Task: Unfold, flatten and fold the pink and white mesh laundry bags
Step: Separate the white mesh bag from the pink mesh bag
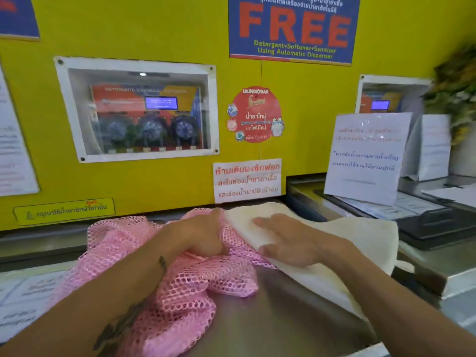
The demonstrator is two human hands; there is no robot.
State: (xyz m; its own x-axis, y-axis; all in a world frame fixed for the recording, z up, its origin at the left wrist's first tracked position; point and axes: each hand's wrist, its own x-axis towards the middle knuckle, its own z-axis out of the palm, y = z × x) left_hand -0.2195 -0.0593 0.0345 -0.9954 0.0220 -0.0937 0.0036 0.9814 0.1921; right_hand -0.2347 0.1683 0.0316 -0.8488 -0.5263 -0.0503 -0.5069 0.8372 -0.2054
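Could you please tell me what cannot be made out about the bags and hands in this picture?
- Head view: left hand fingertips are buried in the pink mesh bag, so its grip is unclear.
- Pink bag's lower end: covered by the left forearm.
- White mesh bag: middle hidden under the flat right hand; its weave is blurred.

The pink open-weave mesh laundry bag (180, 292) lies crumpled and bunched on the steel top, heaped in loose folds from the back edge down toward the near left, nowhere near flat. Its coarse honeycomb holes show clearly along the rumpled front. Right beside it, the white fine-mesh laundry bag (334, 235) is spread much flatter, a pale cream sheet running from the centre out to the right, its far right end hanging past the edge. Its left edge overlaps the pink one, the two touching at centre.
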